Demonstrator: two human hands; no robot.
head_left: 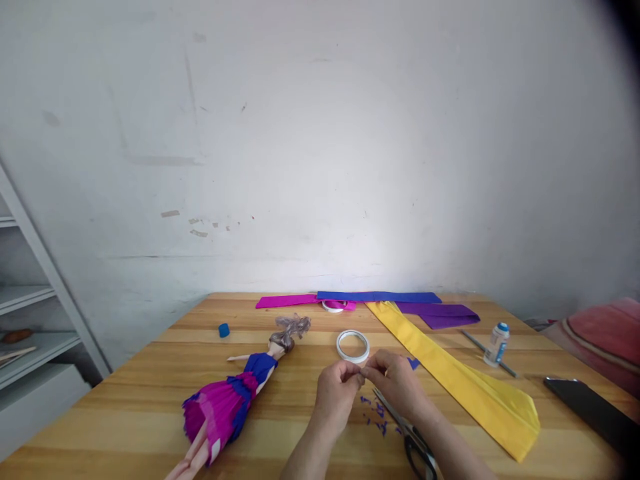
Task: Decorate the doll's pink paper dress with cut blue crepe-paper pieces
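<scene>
My left hand (pixel 339 392) and my right hand (pixel 395 377) meet over the middle of the table, fingertips pinched together. Whatever lies between them is too small or too hidden to make out. Just beyond them is a white roll of tape (pixel 340 346). Black-handled scissors (pixel 416 445) lie partly under my right forearm, beside several blue paper scraps (pixel 380 413). To the left a doll (pixel 257 368) lies on its back, wearing a blue bodice and a magenta skirt (pixel 220 408) with blue trim.
Yellow (pixel 450 367), blue (pixel 380 297), magenta (pixel 285 301) and purple (pixel 447 315) paper strips lie farther back and right. A glue bottle (pixel 497 345) stands by a grey stick (pixel 475 341). A black phone-like object (pixel 590 407) lies right; a blue cap (pixel 224 330) left.
</scene>
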